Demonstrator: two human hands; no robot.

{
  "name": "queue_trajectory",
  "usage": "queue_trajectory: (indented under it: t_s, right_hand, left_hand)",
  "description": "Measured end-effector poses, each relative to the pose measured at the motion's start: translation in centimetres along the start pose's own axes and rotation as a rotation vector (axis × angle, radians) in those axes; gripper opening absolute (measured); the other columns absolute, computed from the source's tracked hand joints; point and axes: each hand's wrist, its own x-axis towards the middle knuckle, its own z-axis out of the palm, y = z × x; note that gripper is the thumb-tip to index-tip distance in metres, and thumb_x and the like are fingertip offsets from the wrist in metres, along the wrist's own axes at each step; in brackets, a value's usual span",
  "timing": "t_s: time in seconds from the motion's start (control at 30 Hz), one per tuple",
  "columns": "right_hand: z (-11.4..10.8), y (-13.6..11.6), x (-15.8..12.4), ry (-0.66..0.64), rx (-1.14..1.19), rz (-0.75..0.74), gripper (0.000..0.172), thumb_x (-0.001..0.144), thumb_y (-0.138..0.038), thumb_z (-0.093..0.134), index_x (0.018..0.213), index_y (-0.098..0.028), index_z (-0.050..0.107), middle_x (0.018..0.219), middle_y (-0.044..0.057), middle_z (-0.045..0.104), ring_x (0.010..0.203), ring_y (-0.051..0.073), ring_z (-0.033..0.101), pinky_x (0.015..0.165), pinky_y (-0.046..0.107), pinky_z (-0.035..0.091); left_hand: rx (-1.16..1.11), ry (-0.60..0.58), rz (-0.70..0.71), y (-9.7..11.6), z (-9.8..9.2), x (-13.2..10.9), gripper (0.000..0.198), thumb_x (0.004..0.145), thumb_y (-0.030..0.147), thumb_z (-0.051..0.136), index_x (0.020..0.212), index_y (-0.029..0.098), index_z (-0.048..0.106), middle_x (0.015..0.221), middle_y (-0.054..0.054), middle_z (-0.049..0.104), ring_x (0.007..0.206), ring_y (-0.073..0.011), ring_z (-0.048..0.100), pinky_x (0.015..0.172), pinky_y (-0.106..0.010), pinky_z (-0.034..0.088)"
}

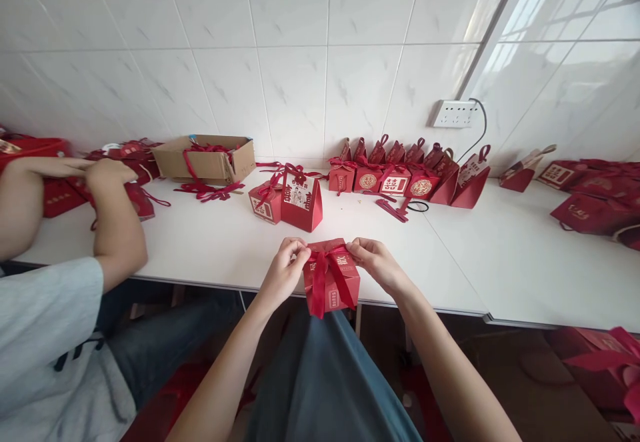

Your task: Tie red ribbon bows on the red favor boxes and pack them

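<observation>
— Where is the red box point(334, 299) being held?
— At the white table's point(225, 242) near edge, three o'clock from the left hand point(284, 270), nine from the right hand point(377, 262).
— And the grip?
— The ribbon bow point(323, 265) is being pinched at both sides by thumbs and fingertips, spread along the nine-to-three line; neither hand is nearer.
— Any writing?
— Pale characters are being partly covered; no brand is being made out. Toward one o'clock, 囍 is being displayed on a rear box point(395, 185).

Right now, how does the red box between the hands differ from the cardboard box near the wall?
The red box is smaller than the brown cardboard box. The red box is closed, with a ribbon bow on it; the cardboard box is open, with ribbons inside. Both have red ribbon.
</observation>
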Motion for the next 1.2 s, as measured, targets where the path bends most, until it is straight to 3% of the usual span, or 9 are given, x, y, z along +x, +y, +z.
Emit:
queue_trajectory:
  t_s: [0.13,0.3,0.37,0.47,0.57,0.7,0.87,1.07,1.2]
  right_hand:
    - [-0.1,-0.2,-1.0,0.064,-0.043,-0.005,0.044,0.071,-0.056,0.065,0.061,-0.018,0.046,0.061,-0.004,0.051,0.059,0.010,0.044,0.064,0.026,0.037]
    - [-0.9,0.0,-1.2,0.134,-0.215,-0.043,0.045,0.073,-0.062,0.059,0.064,-0.019,0.046,0.062,-0.003,0.050,0.060,0.013,0.047,0.064,0.030,0.040]
    - [-0.7,-0.2,-1.5,0.238,-0.319,-0.127,0.043,0.076,-0.061,0.056,0.071,-0.019,0.049,0.071,0.001,0.054,0.069,0.016,0.053,0.068,0.033,0.044]
    - [0.5,-1.2,-2.6,0.345,-0.569,-0.362,0.033,0.085,-0.052,0.052,0.092,-0.020,0.056,0.099,0.008,0.056,0.098,0.023,0.056,0.085,0.040,0.045]
    - [2.4,-2.3,-3.7,0.156,-0.811,-0.488,0.026,0.087,-0.041,0.055,0.107,-0.024,0.058,0.117,0.011,0.051,0.120,0.026,0.045,0.100,0.046,0.038]
    - [3.5,-2.2,-3.8,-0.006,-0.902,-0.450,0.029,0.084,-0.031,0.062,0.111,-0.022,0.057,0.120,0.011,0.052,0.119,0.026,0.047,0.103,0.048,0.038]
    - [2.9,-1.2,-3.3,-0.013,-0.801,-0.437,0.026,0.086,-0.029,0.060,0.111,-0.022,0.058,0.121,0.009,0.053,0.118,0.023,0.049,0.102,0.042,0.042]
    - [2.6,-1.1,-3.2,-0.015,-0.774,-0.447,0.025,0.085,-0.030,0.060,0.110,-0.024,0.059,0.121,0.008,0.054,0.119,0.023,0.049,0.102,0.042,0.043]
    - [2.7,-1.0,-3.1,-0.011,-0.768,-0.454,0.025,0.086,-0.031,0.060,0.110,-0.025,0.060,0.121,0.008,0.055,0.120,0.023,0.050,0.102,0.042,0.043]
  left_hand:
    - [-0.007,0.039,0.038,0.1,0.8,-0.5,0.021,0.083,0.033,0.045,0.068,0.020,0.046,0.091,-0.003,0.049,0.088,-0.0151,0.054,0.077,-0.024,0.045]
    - [-0.094,-0.057,0.050,0.4,0.7,-0.6,0.021,0.082,0.037,0.052,0.070,0.019,0.052,0.090,-0.003,0.049,0.084,-0.0148,0.053,0.070,-0.023,0.045]
    - [-0.166,-0.089,0.041,0.5,0.4,-0.5,0.023,0.080,0.039,0.055,0.070,0.018,0.055,0.090,-0.003,0.050,0.084,-0.0151,0.053,0.069,-0.023,0.044]
    - [-0.232,-0.133,0.069,0.9,-0.1,-0.2,0.023,0.079,0.037,0.057,0.068,0.017,0.056,0.085,-0.003,0.052,0.081,-0.0151,0.053,0.069,-0.024,0.043]
    - [-0.248,-0.174,0.121,1.3,-0.4,-0.1,0.020,0.080,0.033,0.056,0.068,0.017,0.056,0.078,-0.001,0.054,0.076,-0.0146,0.053,0.070,-0.025,0.042]
    - [-0.274,-0.216,0.126,1.5,-0.4,-0.1,0.020,0.082,0.033,0.055,0.070,0.016,0.056,0.073,-0.001,0.056,0.073,-0.0141,0.052,0.070,-0.025,0.041]
    - [-0.301,-0.223,0.089,1.1,0.0,0.0,0.024,0.083,0.036,0.055,0.069,0.017,0.052,0.064,0.003,0.046,0.062,-0.0100,0.043,0.060,-0.022,0.036]
    - [-0.461,-0.231,-0.041,0.5,0.0,0.4,0.021,0.077,0.033,0.061,0.089,0.018,0.053,0.065,0.005,0.043,0.058,-0.0088,0.043,0.057,-0.022,0.035]
    - [-0.267,-0.170,0.018,0.4,0.0,0.2,0.014,0.079,0.030,0.055,0.085,0.018,0.054,0.066,0.003,0.048,0.061,-0.0109,0.048,0.061,-0.024,0.039]
